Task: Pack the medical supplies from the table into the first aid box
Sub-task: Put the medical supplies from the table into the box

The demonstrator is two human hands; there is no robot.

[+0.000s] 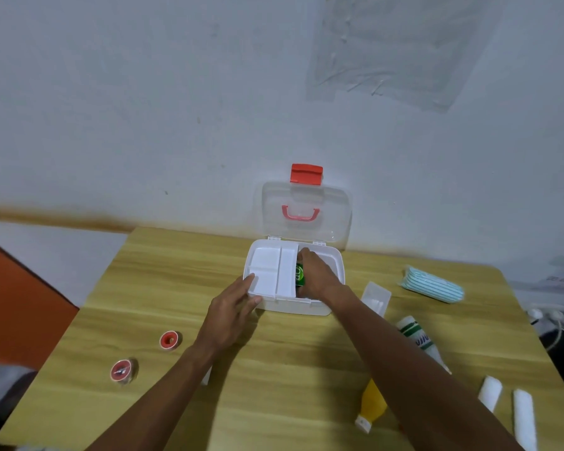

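Observation:
The white first aid box stands open at the back of the wooden table, its clear lid upright against the wall. A white divided tray sits shifted to the left inside it. My right hand reaches into the box's right part, closed around a green item. My left hand rests against the box's front left corner and the tray edge. Two red tape rolls lie to the left.
Right of the box lie a small clear case, a striped teal pack, a white tube with green print, a yellow bottle and two white gauze rolls. Cables hang off the table's right edge.

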